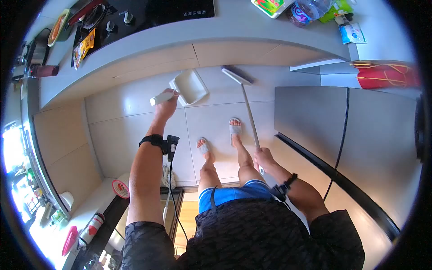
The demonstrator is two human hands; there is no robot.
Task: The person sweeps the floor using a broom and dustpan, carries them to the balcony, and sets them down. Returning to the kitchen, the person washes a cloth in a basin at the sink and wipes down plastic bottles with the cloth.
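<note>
The left grip (167,108) is closed round the handle (160,98) of the white dustpan (191,87), low over the floor (119,110); whether the two touch, I can't tell. I'd take it for thin, stiff plastic, so light and smooth, liable to tip if held loosely; the handle is the place to hold it. Right of the dustpan, the right grip (264,159) is wrapped round the broom (250,114) near the top of its pole; the pole looks light and stiff, the bristles softer, and its length could make the head swing. Beyond the dustpan and to its left, a yellow packet (84,48) and the stove (157,15) sit at the worktop (245,27); the cabinets (180,56) just behind the dustpan block that way. A cable (171,184) hangs from the left wrist on the dustpan's body side and might snag, and the slippers (235,128) stand to its right. Well right of the dustpan are a bottle (310,10), grey doors (310,117) and a red bag (382,75).
</note>
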